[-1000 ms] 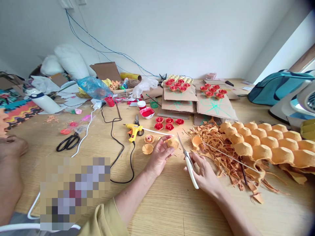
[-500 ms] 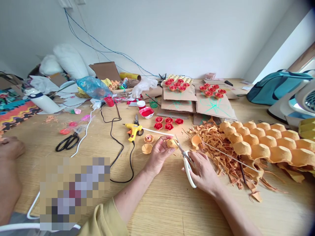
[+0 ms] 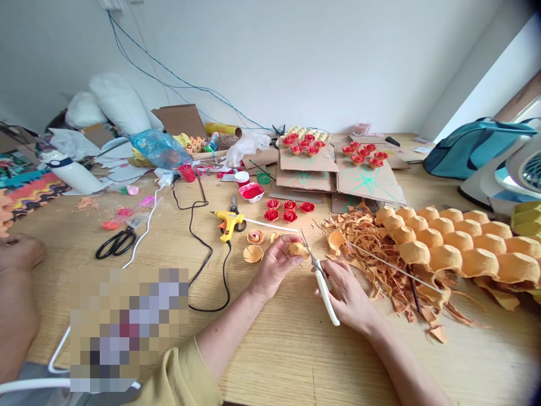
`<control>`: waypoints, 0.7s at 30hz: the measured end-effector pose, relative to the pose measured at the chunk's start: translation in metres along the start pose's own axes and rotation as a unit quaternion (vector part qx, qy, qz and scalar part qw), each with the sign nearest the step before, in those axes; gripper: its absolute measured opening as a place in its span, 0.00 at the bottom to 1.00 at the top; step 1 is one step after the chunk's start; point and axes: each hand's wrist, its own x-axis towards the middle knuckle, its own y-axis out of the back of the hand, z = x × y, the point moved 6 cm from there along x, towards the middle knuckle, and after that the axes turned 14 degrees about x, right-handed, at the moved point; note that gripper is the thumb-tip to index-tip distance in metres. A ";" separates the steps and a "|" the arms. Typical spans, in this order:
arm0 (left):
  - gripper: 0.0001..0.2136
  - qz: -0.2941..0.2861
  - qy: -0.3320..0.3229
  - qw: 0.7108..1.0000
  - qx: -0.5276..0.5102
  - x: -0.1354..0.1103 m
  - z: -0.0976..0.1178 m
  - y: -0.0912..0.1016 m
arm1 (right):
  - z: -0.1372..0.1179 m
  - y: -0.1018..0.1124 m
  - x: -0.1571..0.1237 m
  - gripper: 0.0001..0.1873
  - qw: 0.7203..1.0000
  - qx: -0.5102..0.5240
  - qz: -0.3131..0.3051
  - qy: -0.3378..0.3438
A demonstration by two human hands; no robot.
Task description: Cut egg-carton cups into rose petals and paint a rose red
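Note:
My left hand (image 3: 274,266) pinches a small orange egg-carton cup (image 3: 298,249) between thumb and fingers, over the table. My right hand (image 3: 347,293) grips white-handled scissors (image 3: 326,299), whose blades point up and away beside the cup's right side. The blades look nearly closed; whether they touch the cup I cannot tell. Just left of my left hand lie a cut petal cup (image 3: 253,254) and a layered paper flower (image 3: 255,237). A yellow glue gun (image 3: 230,224) rests behind them, a white glue stick in its rear. Several red paper roses (image 3: 289,216) sit farther back.
Orange scraps (image 3: 372,259) and an upturned egg tray (image 3: 460,239) lie on the right. Red paint fills a bowl (image 3: 252,192); more roses stand on cardboard (image 3: 367,180). Black scissors (image 3: 116,242) and cords lie left, near another person's hand (image 3: 21,251).
The scissors' blades and handles have come closer together as my right hand closes. The cup has turned slightly in my left fingers and shifted a little to the right.

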 end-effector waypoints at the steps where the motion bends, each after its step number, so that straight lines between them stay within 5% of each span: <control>1: 0.16 -0.002 -0.002 1.000 -0.002 0.000 0.001 -0.001 | -0.001 0.000 0.000 0.06 1.000 0.021 -0.004 -0.004; 21: 0.17 0.016 -0.017 0.999 0.025 -0.006 0.006 -0.007 | 0.006 -0.007 -0.001 0.12 0.994 0.099 -0.042 -0.007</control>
